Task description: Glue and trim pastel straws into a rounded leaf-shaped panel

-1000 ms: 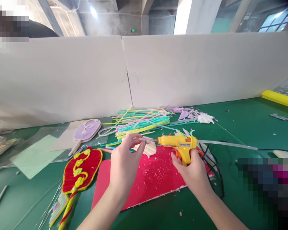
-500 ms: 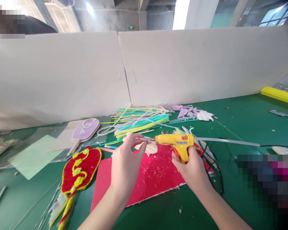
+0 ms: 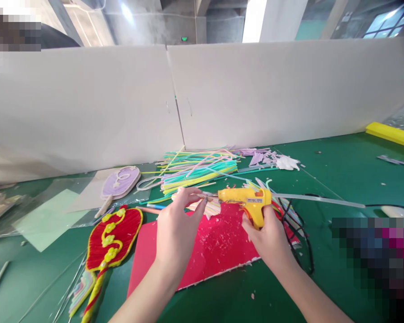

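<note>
My right hand (image 3: 265, 233) grips a yellow hot glue gun (image 3: 242, 197) by its handle, with a long clear glue stick (image 3: 319, 200) coming out of its back. The gun's nozzle points left, right at the fingertips of my left hand (image 3: 180, 224). Those fingers are pinched together on something small that I cannot make out. Behind them a pale striped fan-shaped piece (image 3: 210, 207) shows in part. Under both hands lies a red board (image 3: 218, 251) strewn with white crumbs.
Left of the board lies a red fan with yellow trim (image 3: 99, 242), and beyond it a purple fan (image 3: 121, 181). Coloured pipe cleaners (image 3: 202, 172) are heaped at the back before a white partition (image 3: 256, 98). A black cord (image 3: 311, 251) loops at the right.
Almost nothing differs. The glue gun and both hands stay in the same place, with the nozzle still at my left fingertips.
</note>
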Demonstrator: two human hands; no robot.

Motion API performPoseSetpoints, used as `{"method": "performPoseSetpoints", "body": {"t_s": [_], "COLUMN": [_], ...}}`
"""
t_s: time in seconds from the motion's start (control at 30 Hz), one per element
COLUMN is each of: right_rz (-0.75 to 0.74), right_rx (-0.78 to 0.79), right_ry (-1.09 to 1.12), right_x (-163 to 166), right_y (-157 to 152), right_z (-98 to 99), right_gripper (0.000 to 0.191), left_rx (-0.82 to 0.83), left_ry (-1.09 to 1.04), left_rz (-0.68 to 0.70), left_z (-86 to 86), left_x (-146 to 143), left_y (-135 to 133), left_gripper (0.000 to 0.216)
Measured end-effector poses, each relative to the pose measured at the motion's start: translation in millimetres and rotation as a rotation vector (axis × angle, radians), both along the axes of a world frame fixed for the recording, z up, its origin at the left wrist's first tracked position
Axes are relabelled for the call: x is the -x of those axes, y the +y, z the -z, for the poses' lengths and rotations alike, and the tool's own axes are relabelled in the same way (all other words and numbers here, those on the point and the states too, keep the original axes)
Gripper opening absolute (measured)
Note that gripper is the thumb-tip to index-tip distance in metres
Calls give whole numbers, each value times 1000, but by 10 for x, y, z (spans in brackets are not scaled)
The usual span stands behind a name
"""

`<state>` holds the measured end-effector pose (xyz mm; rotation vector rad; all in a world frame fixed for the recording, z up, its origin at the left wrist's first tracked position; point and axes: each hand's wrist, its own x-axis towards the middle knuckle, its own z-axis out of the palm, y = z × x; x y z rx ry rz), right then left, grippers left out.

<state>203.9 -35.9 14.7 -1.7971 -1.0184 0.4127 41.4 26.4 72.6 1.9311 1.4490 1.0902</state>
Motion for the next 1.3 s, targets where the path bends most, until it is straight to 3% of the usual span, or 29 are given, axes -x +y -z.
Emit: {"method": "performPoseSetpoints", "body": {"t_s": [0.57,1.3], "right_rz": [-21,-9], "right_rx": [8,-9], "right_ry": [-1,-69], "right_x": [-29,-115], "right_y": [-2,18], "right_z": [19,133], "right_gripper": [31,22], "left_rx": [-71,-103], "left_ry": [47,64], "left_rz": [-40,-52], "left_z": [7,-33], "left_x": [1,39], "left_y": [11,52], "left_gripper": [12,10]}}
